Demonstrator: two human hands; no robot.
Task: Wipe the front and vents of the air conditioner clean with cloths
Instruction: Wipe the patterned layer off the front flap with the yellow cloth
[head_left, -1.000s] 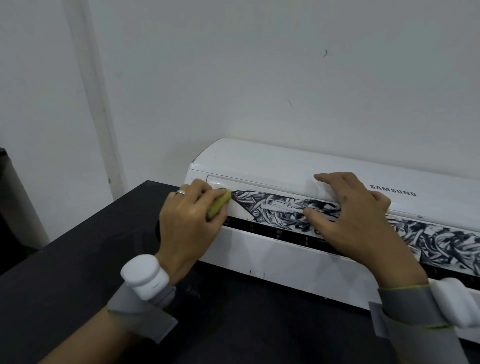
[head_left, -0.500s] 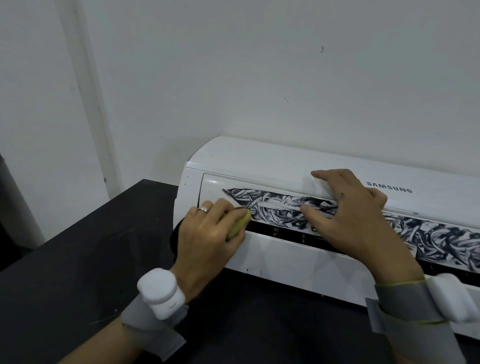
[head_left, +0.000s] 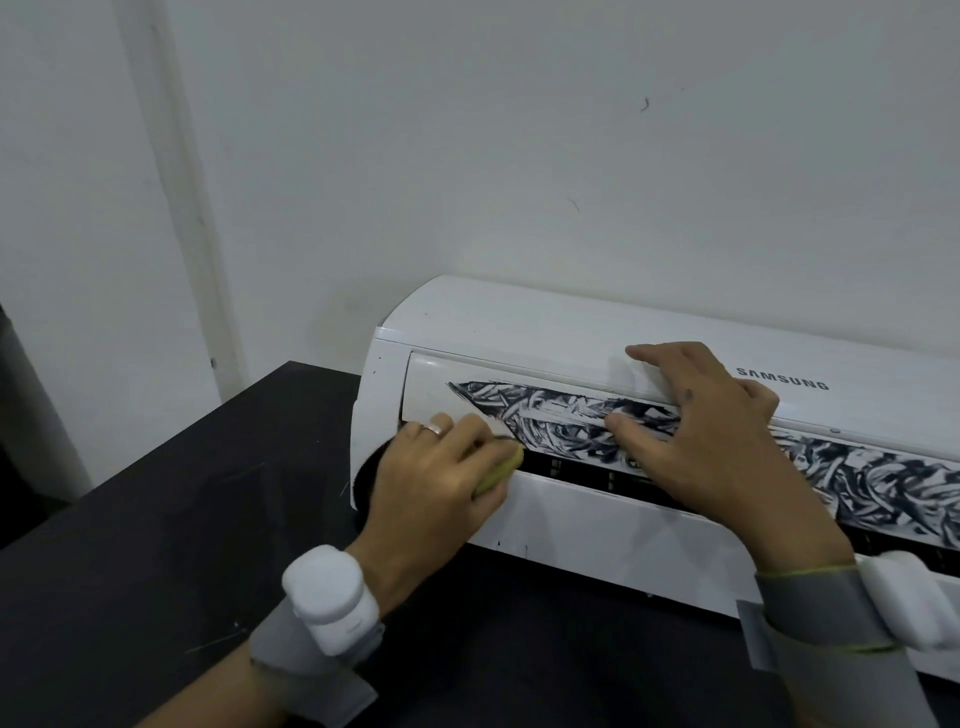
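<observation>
Black table (head_left: 156, 519) under air conditioner (head_left: 571, 332); left hand (head_left: 436, 483) grips yellow cloth (head_left: 501, 467), right hand (head_left: 711, 441) spread.

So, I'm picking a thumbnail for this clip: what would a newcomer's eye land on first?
The black scribbled marks along the flap of the white air conditioner. Then the left hand gripping a yellow cloth at the marks' left end, with the right hand spread flat over them to its right.

Readable text: one word | reads: SAMSUNG (head_left: 782, 378) | form: grey capitals, evenly spaced | stands on: the white upper front panel of the air conditioner (head_left: 519, 322), above the ink-scribbled flap (head_left: 431, 384) | small pale marks (head_left: 557, 464) in the dark vent slot (head_left: 582, 470): too small to read from here
</observation>
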